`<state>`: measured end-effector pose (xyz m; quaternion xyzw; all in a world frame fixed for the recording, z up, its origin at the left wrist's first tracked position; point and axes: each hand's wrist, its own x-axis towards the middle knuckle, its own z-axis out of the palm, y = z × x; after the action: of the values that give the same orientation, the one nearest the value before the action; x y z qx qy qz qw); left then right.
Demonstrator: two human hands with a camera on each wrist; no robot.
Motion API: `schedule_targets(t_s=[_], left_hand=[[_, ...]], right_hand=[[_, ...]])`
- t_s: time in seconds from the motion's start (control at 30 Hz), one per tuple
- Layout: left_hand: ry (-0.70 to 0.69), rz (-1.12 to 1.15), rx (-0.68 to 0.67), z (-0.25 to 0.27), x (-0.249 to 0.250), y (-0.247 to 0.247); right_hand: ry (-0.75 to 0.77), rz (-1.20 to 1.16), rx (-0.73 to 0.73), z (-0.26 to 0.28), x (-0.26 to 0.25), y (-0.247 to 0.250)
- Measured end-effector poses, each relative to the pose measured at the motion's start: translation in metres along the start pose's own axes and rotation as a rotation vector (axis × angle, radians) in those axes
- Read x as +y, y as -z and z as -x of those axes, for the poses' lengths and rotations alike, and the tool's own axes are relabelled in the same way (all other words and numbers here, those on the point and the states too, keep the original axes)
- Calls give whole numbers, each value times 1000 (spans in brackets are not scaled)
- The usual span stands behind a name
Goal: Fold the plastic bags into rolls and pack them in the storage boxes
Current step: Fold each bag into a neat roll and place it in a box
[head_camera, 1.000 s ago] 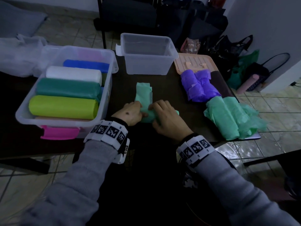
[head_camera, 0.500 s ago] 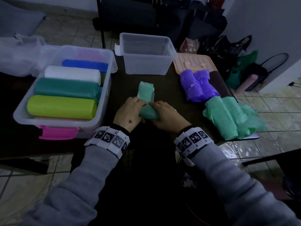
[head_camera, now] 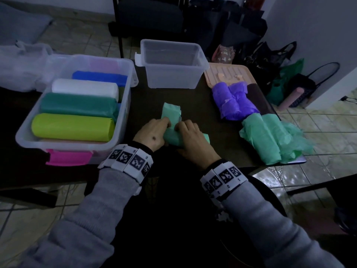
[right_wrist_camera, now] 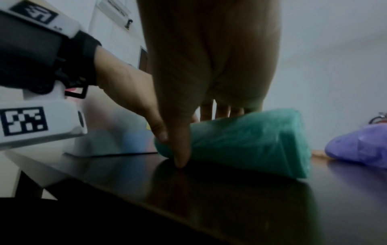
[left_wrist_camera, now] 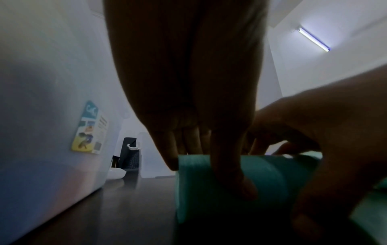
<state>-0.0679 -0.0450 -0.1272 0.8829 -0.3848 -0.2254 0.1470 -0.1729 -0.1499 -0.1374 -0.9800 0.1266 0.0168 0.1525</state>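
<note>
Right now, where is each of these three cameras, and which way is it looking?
Head: on the head, looking down at the table; both hands and grey sleeves show.
Left wrist: low by the table, looking along the left hand at the green roll; the right hand shows too.
Right wrist: low, looking along the right hand at the roll; the left wristband shows.
All three share the roll.

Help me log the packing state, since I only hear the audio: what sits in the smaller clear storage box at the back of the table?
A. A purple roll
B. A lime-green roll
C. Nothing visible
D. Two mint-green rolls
C: the smaller clear box shows only its bare see-through walls and floor, while the coloured rolls lie in the larger box on the left.
</note>
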Motion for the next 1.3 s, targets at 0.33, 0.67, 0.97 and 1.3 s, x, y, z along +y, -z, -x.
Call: schedule_targets(t_s=[0.33, 0.67, 0.97, 1.3], left_hand=[[-94, 26, 166, 8, -5, 4], [-139, -49, 82, 8, 0, -1], [-119, -7, 109, -4, -2, -2], [49, 277, 155, -6, 3, -6]], right_hand=[[-46, -126, -223, -12, 9, 25], [-137, -190, -233, -17, 17, 22], [-57, -294, -1, -9, 10, 16], [-206, -331, -301, -52, 24, 37]])
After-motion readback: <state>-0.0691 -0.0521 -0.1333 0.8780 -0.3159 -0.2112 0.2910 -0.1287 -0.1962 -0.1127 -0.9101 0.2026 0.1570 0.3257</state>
